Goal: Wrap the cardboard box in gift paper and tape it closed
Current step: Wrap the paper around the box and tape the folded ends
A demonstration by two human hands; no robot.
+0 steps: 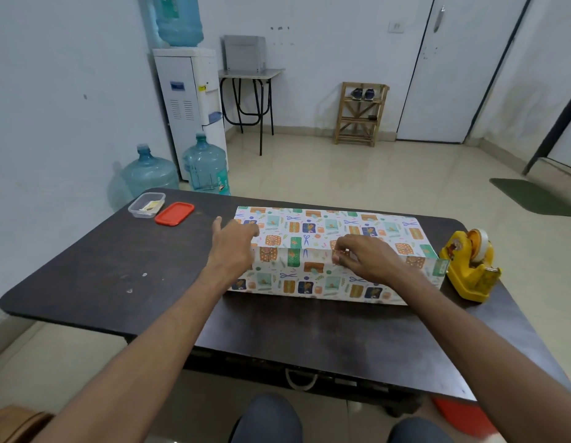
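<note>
The gift paper is folded over the cardboard box, which sits fully hidden beneath it at the middle of the dark table. An overlapping edge runs along the box's near top edge. At the box's left end the left hand lies flat on the top face, fingers straight, thumb held out and grasping nothing. Nearer the middle of that edge, the right hand is curled, its fingertips and thumb closing on the paper's overlap. No tape can be made out on the seam, so it is probably held by fingers alone. The yellow tape dispenser stands just beside the box's right end, and that is where the risk lies. If the right hand lets go to reach for tape, the overlap may spring up or slide, because the left hand bears down only at the far left and not on the seam itself. A loose seam taped that way would leave slack, or a skewed overlap with cardboard showing. Pulling hard to tighten it could tear the thin paper at a box corner. At the right end the paper juts past the box like an open sleeve, and a shift of the box inside would leave uneven flaps. Well off beyond the box's left end sit a clear plastic container and its red lid.
</note>
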